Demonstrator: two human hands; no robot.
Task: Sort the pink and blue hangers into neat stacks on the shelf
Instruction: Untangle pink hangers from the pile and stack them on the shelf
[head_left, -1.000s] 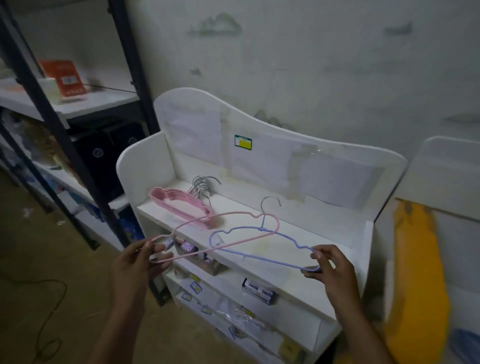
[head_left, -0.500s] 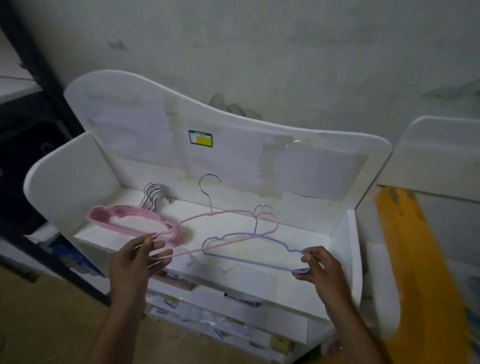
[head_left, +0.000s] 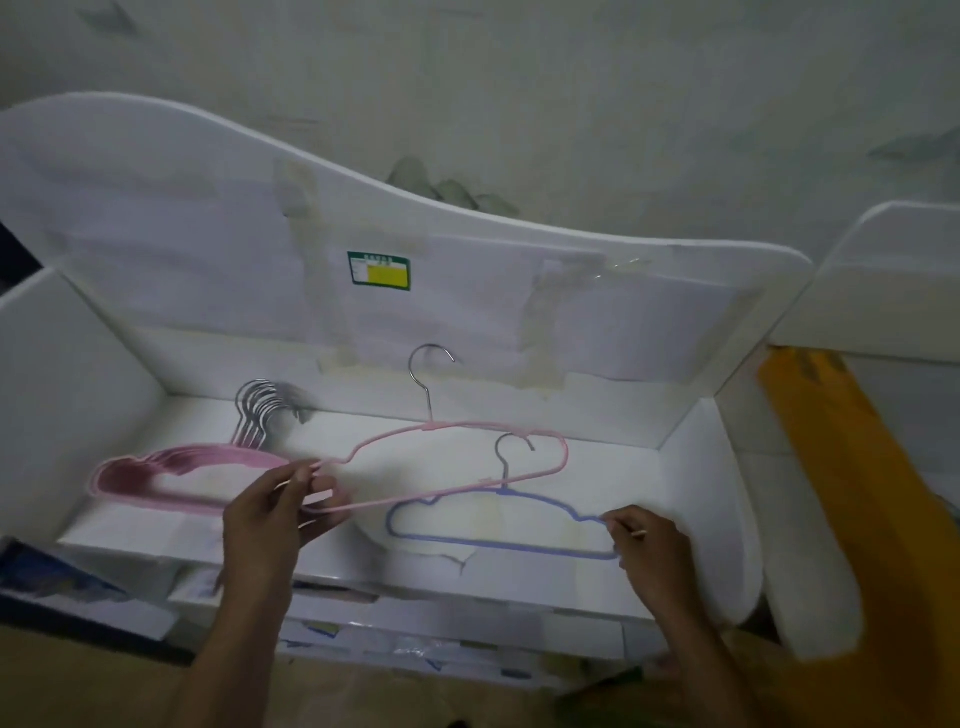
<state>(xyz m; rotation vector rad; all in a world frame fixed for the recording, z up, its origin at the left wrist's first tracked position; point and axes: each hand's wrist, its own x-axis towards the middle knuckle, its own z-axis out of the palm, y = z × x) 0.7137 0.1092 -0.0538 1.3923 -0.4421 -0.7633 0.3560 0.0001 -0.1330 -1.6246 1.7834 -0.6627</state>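
A pink hanger (head_left: 457, 428) hangs in the air above the white shelf (head_left: 363, 551), tilted up to the right, and my left hand (head_left: 283, 514) pinches its left end. Lower and to the right, a blue hanger (head_left: 509, 543) lies flat close over the shelf top, its right end pinched by my right hand (head_left: 647, 551). Whether it touches the shelf I cannot tell. A stack of several pink hangers (head_left: 176, 478) rests on the shelf's left part, silver hooks pointing to the back.
The shelf has a tall white back panel (head_left: 467, 291) with a green and yellow label (head_left: 379, 270), and side walls left and right. Lower shelves hold small packets. An orange-yellow object (head_left: 852, 519) stands to the right, against a second white unit (head_left: 893, 249).
Both hands moved in over the shelf top as my view came closer. The blue hanger sank toward the shelf surface and the pink hanger moved toward the pink stack.
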